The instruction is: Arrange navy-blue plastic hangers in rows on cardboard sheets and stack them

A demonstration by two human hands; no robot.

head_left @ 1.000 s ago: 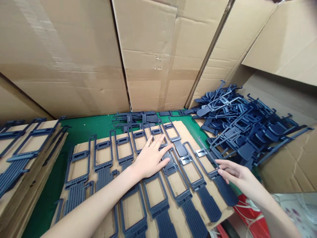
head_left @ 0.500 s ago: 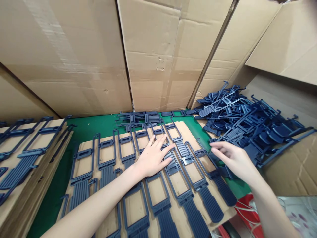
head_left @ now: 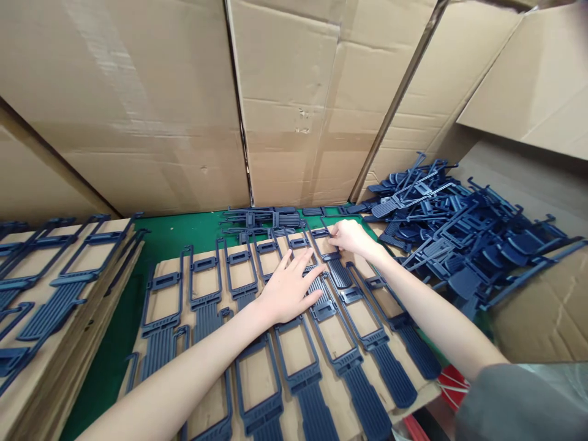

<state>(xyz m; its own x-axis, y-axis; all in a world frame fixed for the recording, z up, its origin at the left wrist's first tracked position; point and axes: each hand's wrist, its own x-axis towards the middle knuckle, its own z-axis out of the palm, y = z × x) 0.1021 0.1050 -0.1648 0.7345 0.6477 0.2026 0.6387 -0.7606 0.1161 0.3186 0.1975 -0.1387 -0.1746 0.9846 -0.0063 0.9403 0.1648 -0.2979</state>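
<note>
My left hand [head_left: 291, 286] lies with fingers spread over dark blue plastic pieces, each with an open rectangular frame and a ribbed paddle, set in rows on a cardboard sheet [head_left: 257, 383]. At the far right corner of that sheet, my right hand [head_left: 353, 240] is closed at the side of one plastic frame piece [head_left: 339, 272], with finger and thumb on its frame. My fingertips partly cover the frame there. Nearer to me, below both hands, another row of frame pieces [head_left: 342, 337] points its paddles my way.
A jumbled heap of the same pieces [head_left: 441, 214] spills from an open carton [head_left: 542, 300] at right. More lie on the green table [head_left: 184, 228] behind the sheet. At left stands a stack of cardboard sheets [head_left: 92, 343] bearing pieces. Tall cardboard boxes [head_left: 294, 79] wall the back.
My right hand has moved left and away from me, from beside the heap to the frame piece at the sheet's far corner, and its fingers have closed. My left hand stays on the pieces.
</note>
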